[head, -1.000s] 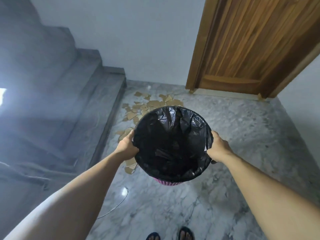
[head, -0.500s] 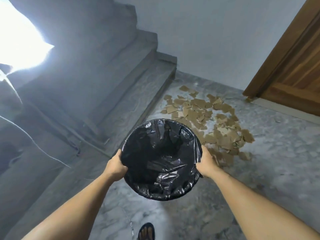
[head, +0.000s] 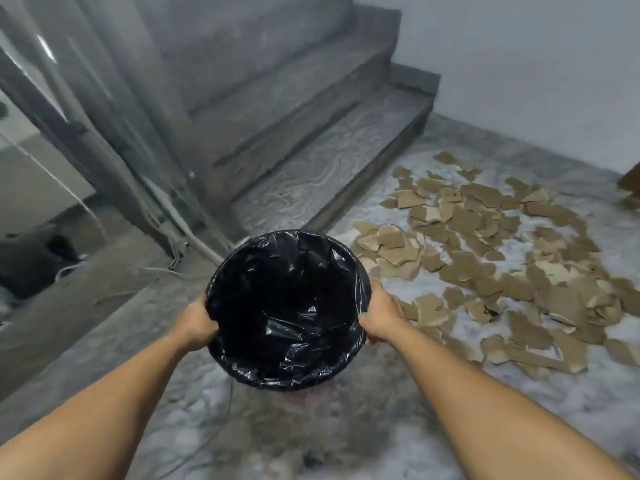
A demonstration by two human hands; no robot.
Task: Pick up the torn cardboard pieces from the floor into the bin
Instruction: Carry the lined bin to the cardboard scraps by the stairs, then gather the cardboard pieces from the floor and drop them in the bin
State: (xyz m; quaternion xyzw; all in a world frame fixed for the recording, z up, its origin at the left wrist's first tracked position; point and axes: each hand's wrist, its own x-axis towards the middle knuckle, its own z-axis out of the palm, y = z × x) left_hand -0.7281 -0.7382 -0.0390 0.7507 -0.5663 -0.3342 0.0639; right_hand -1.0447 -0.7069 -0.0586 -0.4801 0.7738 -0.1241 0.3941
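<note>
Left hand (head: 194, 323) and right hand (head: 379, 315) grip bin (head: 287, 306) rim above marble floor (head: 519, 410); cardboard pieces (head: 502, 258) lie beside 3 steps (head: 311, 157).

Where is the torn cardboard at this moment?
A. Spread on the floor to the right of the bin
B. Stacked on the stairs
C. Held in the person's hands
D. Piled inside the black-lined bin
A: the cardboard pieces lie scattered on the marble floor right of the bin, whose black liner looks empty, while the left hand and right hand grip only its rim.
</note>
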